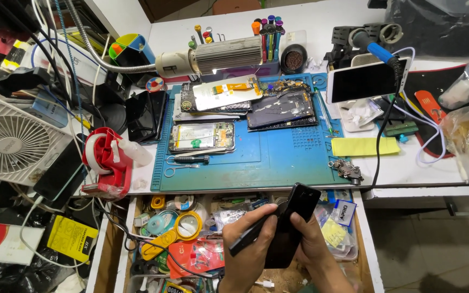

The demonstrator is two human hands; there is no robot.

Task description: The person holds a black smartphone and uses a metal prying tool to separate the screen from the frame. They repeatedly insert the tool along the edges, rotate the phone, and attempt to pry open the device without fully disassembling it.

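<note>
A glossy black rectangular smartphone [293, 225] is held tilted above the open wooden drawer [116, 244], below the front edge of the white work surface [408, 168]. The right hand [313, 247] is wrapped around its lower right edge, fingers closed on the casing. The left hand [245, 247] is closed on a slim black flat tool [251, 236], laid against the phone's left edge. The drawer is crowded with a yellow-rimmed round magnifier [188, 225] and small plastic packets. On the surface lie a blue rubbery repair mat [278, 163], an opened phone chassis with exposed boards [202, 136], a dark detached screen panel [281, 110] and a ribbed metal lamp head [229, 54].
</note>
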